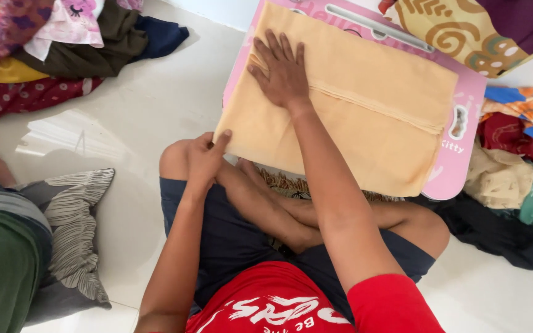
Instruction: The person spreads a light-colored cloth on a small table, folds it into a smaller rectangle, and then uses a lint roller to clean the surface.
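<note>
Seated cross-legged on the tiled floor (143, 117), a person's left hand (205, 157) pinches the near corner of a folded peach cloth (365, 111), while the right hand (282, 71) presses flat, fingers spread, pinning it on a pink folding board (467, 132).

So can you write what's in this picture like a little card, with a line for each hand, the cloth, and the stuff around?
right hand: flat, palm down on the folded peach-orange cloth
left hand: pinching the cloth's near left corner
cloth: folded, lying on a pink plastic folding board
board: propped over the person's crossed legs, above the white tiled floor
left side: pile of mixed clothes
right side: heap of colourful clothes
</note>
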